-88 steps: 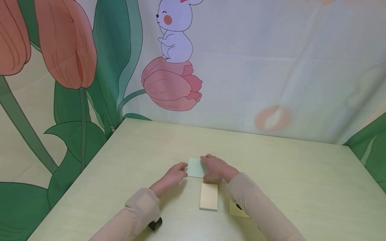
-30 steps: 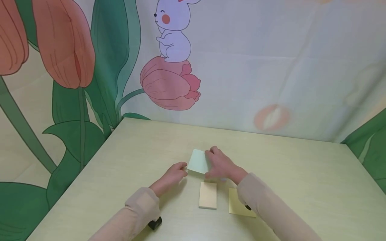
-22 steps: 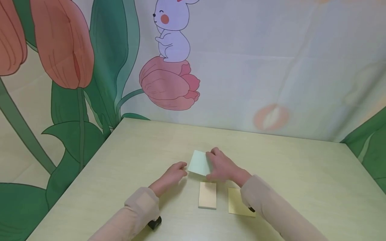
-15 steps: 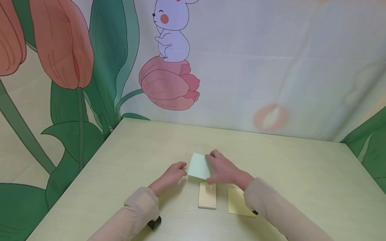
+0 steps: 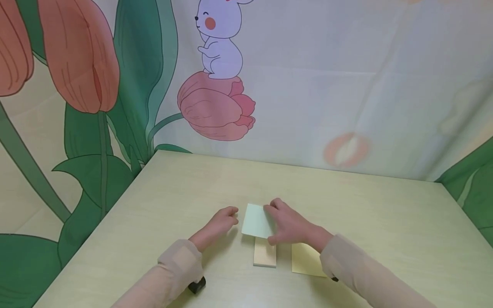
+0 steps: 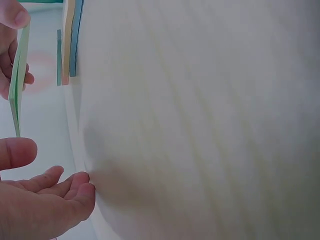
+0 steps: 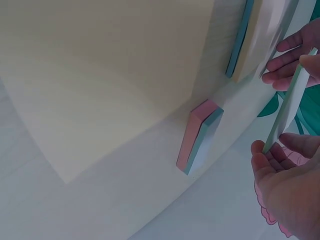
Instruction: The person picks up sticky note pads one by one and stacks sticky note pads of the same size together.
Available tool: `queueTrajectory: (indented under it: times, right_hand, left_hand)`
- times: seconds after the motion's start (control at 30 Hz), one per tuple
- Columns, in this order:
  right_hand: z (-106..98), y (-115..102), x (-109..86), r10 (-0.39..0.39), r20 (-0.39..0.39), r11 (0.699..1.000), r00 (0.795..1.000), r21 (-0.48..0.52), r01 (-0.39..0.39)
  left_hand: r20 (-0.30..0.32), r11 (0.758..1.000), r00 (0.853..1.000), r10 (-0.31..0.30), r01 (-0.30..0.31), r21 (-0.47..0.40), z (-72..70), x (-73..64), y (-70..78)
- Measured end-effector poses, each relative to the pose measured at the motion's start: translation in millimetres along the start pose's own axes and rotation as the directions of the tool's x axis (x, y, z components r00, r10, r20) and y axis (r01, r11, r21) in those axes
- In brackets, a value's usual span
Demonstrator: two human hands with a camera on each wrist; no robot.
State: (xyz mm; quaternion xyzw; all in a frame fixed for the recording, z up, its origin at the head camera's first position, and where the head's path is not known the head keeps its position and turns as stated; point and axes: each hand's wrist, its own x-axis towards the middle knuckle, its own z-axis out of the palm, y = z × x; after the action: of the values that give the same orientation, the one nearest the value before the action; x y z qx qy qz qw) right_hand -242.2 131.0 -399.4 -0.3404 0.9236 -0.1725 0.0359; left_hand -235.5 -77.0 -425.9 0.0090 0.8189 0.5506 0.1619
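Note:
A light green sticky note pad (image 5: 257,220) is held tilted above the table by my right hand (image 5: 290,222), thumb on the near edge and fingers on the far edge. In the head view it covers the far end of a cream sticky note pad (image 5: 264,256). My left hand (image 5: 217,224) is just left of the green pad, a small gap between them, its fingers relaxed and holding nothing. In the right wrist view the right hand (image 7: 287,185) pinches the green pad (image 7: 290,107). The left wrist view shows the left thumb (image 6: 17,152) close to that pad's edge.
A yellow sticky note pad (image 5: 308,262) lies partly under my right forearm. The cream pad sits on a blue layer (image 7: 241,40). A small pink and teal block of notes (image 7: 200,135) stands nearby. The table (image 5: 192,184) ends at a printed curtain (image 5: 308,85).
The green pad, flat on the table at first, has been lifted and tilted by the right hand, then brought nearer, over the cream pad's far end. The left hand has barely moved.

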Motion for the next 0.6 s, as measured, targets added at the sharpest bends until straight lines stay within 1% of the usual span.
queueTrajectory:
  times: [0.13,0.37,0.43,0.47,0.6]
  right_hand:
    - [0,0,-5.1,-0.014,0.000,1.000,1.000,-0.001,0.014]
    - [1,2,-11.8,-0.026,-0.005,1.000,1.000,-0.007,0.026]
    - [1,2,-13.9,-0.034,-0.010,0.999,0.999,-0.003,0.034]
    - [1,3,-14.9,-0.038,-0.014,0.999,0.999,0.000,0.038]
    - [1,4,-18.2,-0.053,-0.029,0.999,0.998,-0.007,0.053]
  left_hand:
    - [-0.025,1.000,1.000,0.001,-0.001,-0.010,1.0,-1.3,0.8]
    - [-0.082,0.999,0.996,0.026,-0.029,-0.036,2.6,-2.0,1.2]
    - [-0.085,0.999,0.996,0.032,-0.036,-0.037,3.5,-3.0,1.4]
    - [-0.083,0.998,0.995,0.060,-0.062,-0.017,3.6,-3.5,0.5]
    - [-0.072,0.996,0.994,0.085,-0.087,-0.016,7.3,-6.3,1.5]
